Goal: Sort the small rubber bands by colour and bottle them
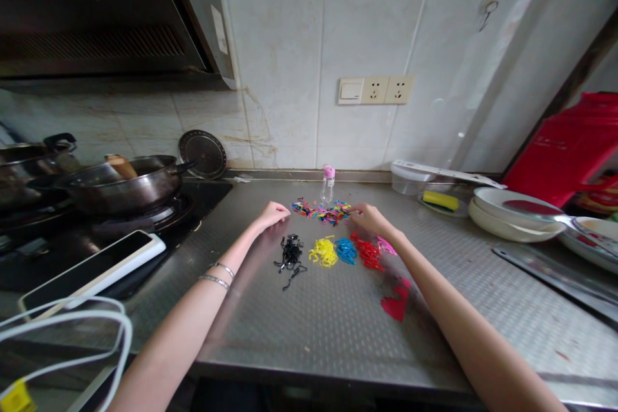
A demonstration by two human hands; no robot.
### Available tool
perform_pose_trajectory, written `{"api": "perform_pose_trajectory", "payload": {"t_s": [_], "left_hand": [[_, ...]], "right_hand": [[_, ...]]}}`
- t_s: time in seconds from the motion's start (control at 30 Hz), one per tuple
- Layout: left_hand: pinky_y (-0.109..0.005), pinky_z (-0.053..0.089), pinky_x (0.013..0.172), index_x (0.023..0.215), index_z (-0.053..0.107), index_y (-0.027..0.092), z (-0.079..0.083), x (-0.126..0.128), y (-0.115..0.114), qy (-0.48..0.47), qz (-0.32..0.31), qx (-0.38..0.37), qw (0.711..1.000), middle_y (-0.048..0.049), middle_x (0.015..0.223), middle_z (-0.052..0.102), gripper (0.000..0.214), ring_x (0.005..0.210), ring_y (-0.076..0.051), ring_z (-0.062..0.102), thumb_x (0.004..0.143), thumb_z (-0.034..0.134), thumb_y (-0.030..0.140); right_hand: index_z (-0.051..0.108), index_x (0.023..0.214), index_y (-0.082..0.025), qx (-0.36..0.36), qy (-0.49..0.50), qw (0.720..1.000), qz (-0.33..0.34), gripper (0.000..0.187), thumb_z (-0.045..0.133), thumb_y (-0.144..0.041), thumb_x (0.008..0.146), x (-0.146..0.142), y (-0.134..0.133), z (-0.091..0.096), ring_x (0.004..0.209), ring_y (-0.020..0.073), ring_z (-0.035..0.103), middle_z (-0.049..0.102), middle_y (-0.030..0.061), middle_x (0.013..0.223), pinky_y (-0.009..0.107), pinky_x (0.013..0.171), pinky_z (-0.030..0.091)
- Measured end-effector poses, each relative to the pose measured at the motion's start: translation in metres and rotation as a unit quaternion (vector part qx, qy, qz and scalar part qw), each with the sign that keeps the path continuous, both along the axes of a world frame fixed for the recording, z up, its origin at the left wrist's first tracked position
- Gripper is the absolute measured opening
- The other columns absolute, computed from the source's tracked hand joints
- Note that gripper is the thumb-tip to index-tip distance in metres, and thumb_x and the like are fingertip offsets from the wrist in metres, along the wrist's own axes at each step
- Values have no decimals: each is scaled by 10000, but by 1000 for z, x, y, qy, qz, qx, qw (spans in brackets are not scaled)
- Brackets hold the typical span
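A mixed pile of small coloured rubber bands (333, 211) lies on the steel counter in front of a small clear bottle with a pink cap (327, 185). My left hand (273, 214) is at the pile's left edge, fingers curled together; whether anything is in them is hidden. At the right edge my right hand (371, 217) has its fingertips pressed together by the bands, with their content too small to make out. Nearer me lie single-colour heaps: black bands (290, 252), yellow bands (324, 252), blue bands (346, 250), red bands (368, 252) and pink bands (386, 245).
A red scrap (396, 300) lies below my right forearm. To the left are a pan (130, 190) on the stove, a white-edged phone-like device (91, 267) and a white cable (120, 328). Bowls (497, 222), a knife (545, 277) and a red thermos (564, 154) stand right.
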State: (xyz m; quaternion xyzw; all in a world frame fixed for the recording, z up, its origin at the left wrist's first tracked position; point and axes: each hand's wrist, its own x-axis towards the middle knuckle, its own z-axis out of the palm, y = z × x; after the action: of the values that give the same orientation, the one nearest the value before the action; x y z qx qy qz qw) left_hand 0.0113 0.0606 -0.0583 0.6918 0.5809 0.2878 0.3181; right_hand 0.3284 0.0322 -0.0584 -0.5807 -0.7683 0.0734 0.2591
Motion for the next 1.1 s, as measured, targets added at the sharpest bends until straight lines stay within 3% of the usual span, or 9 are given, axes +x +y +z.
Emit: {"api": "perform_pose_trajectory", "payload": {"t_s": [0.17,0.27,0.37,0.47,0.67,1.1], "left_hand": [[-180,245,406,738,672,97,14,3,-4,25,-41,15,999,-8,532,547,240,422,-54,375,644,569,293],[-186,205,400,715,676,110,36,2,-15,50,-161,-22,986,9,496,526,258,406,-42,316,599,628,336],[-194,181,398,713,685,134,55,4,-27,98,-291,-110,945,7,507,543,279,407,-43,317,565,665,370],[-196,172,396,740,689,155,61,9,-35,134,-342,-159,916,3,536,568,294,412,-45,333,540,688,371],[-192,158,386,774,688,165,56,12,-35,164,-368,-213,890,12,535,560,316,404,-42,323,527,698,362],[-199,177,403,723,691,157,50,6,-29,145,-349,-187,907,3,550,583,316,412,-47,340,514,704,393]], "right_hand": [[641,981,-149,54,-63,994,69,298,502,-221,727,-8,1,-2,938,191,561,626,96,1027,262,858,375],[648,948,-148,63,-76,992,78,272,489,-212,737,-12,0,1,894,185,572,643,89,972,266,844,382],[656,929,-155,53,-71,993,80,262,484,-194,734,-14,-3,4,898,179,574,647,77,968,250,841,385],[657,939,-166,33,-63,995,67,278,477,-178,728,-13,-5,5,929,172,570,642,69,1005,228,846,382],[662,910,-156,12,-60,997,54,273,469,-191,721,-9,-2,2,899,168,582,653,69,976,213,812,396],[672,836,-163,1,-54,997,54,257,449,-178,711,-9,-4,4,811,153,601,678,47,868,191,751,409]]}}
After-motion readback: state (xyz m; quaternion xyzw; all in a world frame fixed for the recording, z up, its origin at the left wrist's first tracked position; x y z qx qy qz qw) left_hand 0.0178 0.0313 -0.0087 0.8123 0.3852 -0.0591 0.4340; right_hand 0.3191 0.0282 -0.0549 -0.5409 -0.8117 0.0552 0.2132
